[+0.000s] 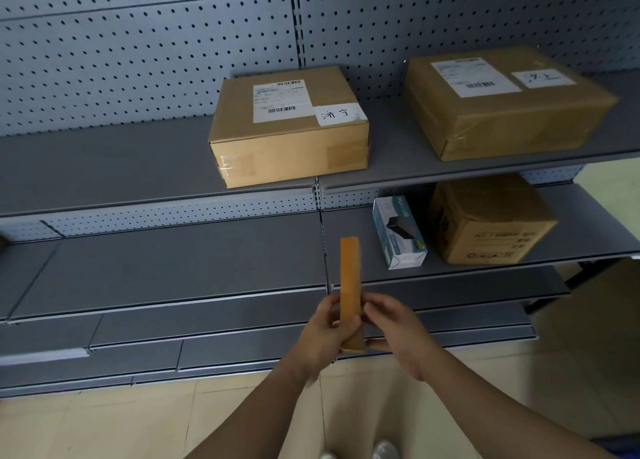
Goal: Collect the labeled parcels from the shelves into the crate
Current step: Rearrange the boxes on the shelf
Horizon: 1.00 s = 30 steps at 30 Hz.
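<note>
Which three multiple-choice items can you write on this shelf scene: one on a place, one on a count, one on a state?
1. Where is the white box?
A. on the upper shelf
B. on the lower shelf, beside a brown carton
C. on the floor

2. How many cardboard boxes stand on the upper shelf?
A. one
B. two
C. four

3. How is the flat orange parcel held?
A. by both hands
B. by one hand alone
C. not held; it lies on a shelf

Answers: 1 B, it stands left of the carton, one level below the upper shelf. 2 B, one box left and one right, each with labels. 3 A, the left hand and the right hand both grip its lower end.
</note>
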Tool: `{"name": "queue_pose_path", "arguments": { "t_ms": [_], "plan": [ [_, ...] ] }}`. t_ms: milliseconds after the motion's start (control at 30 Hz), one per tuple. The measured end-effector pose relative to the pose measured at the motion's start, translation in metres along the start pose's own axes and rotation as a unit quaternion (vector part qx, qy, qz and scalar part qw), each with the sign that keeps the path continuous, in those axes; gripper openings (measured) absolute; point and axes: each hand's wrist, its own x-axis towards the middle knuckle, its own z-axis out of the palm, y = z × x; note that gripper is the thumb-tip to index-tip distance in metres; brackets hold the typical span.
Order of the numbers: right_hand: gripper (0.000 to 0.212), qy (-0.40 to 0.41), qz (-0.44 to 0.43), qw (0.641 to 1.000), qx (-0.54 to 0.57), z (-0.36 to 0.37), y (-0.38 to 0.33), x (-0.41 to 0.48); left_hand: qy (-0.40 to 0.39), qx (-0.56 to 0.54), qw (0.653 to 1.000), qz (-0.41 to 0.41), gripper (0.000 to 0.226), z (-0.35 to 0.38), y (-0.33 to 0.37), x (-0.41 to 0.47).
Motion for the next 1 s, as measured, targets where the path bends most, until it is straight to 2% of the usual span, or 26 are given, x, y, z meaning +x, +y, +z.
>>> {"name": "queue_pose_path", "arguments": {
  "t_ms": [133, 333, 433, 600, 733, 867, 1000],
  "plan": [
    [0.033, 0.035, -0.025, 0.998, -0.038, 0.000, 0.011, 0.005, -0.007, -0.004, 1.000, 0.011, 0.044, -0.002, -0.005, -0.002],
    [0.079, 0.081, -0.013, 0.995, -0.050, 0.002, 0.015, 0.006, -0.019, -0.009, 0.999, 0.039, 0.054, -0.003, -0.007, -0.008],
    [0.072, 0.056, 0.002, 0.998, -0.013, 0.003, 0.018, 0.005, -0.020, -0.054, 0.998, 0.037, 0.056, 0.000, -0.008, -0.009],
    [0.065, 0.087, -0.015, 0.996, 0.012, 0.001, 0.019, 0.001, 0.030, -0.054, 0.997, 0.047, 0.058, 0.001, -0.010, -0.007],
    [0.046, 0.076, 0.002, 0.995, 0.058, -0.004, 0.019, -0.001, 0.052, -0.113, 0.991, 0.040, 0.050, -0.001, -0.009, -0.004],
    [0.043, 0.038, 0.039, 0.995, 0.085, -0.005, 0.016, -0.003, 0.053, -0.145, 0.988, 0.025, 0.050, 0.001, -0.006, -0.004],
    [0.042, 0.028, 0.038, 0.997, 0.061, -0.019, 0.007, 0.002, 0.099, -0.125, 0.987, 0.024, 0.051, -0.013, 0.003, 0.005]
  ]
}}
